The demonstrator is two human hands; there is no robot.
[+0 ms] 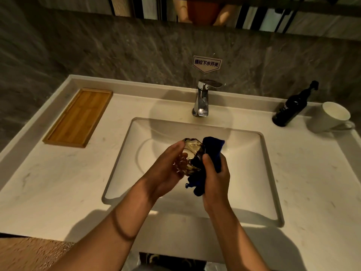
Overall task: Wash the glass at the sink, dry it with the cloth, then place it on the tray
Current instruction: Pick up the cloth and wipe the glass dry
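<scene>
— What have we got in our hands over the sink (252, 153)?

— Our left hand (166, 169) is wrapped around the glass (190, 153) at the frame's centre. Our right hand (215, 178) is closed on the dark blue cloth (212, 147), pressing it against the glass.

— And the tray (78, 117)?

— It lies on the surface (48, 182) at the left, well apart; the tap (202, 98) stands above.

Grey veined stone wall (117, 45) rises behind a pale marble countertop (48, 182) under warm, dim light.
</scene>
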